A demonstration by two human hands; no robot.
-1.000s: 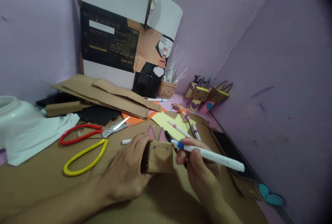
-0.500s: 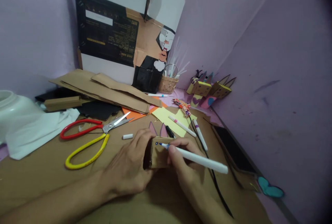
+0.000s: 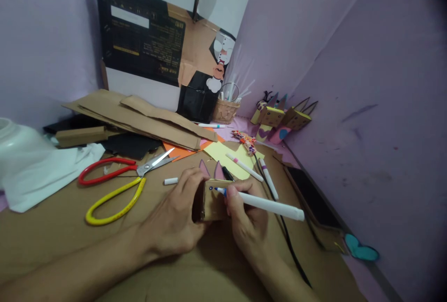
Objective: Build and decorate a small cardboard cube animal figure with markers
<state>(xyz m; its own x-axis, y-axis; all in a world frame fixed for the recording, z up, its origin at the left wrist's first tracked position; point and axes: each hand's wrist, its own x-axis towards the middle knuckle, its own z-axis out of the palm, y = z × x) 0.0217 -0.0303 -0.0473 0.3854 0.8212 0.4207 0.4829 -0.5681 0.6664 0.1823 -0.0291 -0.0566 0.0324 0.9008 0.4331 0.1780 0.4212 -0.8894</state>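
My left hand (image 3: 178, 213) grips the left side of a small cardboard box (image 3: 213, 209) with two pink pointed ears (image 3: 218, 170) at its top. A small dark ring is drawn on the box's front face. In my right hand (image 3: 246, 213) is a white marker (image 3: 274, 205), uncapped, its blue tip at the face just right of that ring. Whether the tip touches the cardboard, I cannot tell. My right fingers cover the box's right side. A white marker cap (image 3: 171, 181) lies left of the ears, and a black pen (image 3: 227, 174) lies behind the box.
Scissors (image 3: 139, 171) with red and yellow handles lie spread at left. Behind are cardboard strips (image 3: 146, 120), yellow paper (image 3: 218, 154), and two capped markers (image 3: 268, 180). A phone (image 3: 312, 195) is at right, with finished-looking cardboard animals (image 3: 274, 118) and a basket (image 3: 226, 111) farther back.
The marker's rear end has dipped slightly in angle relative to the box, and its tip remains near the same spot. The whole view has shifted a little; both hands keep their holds.
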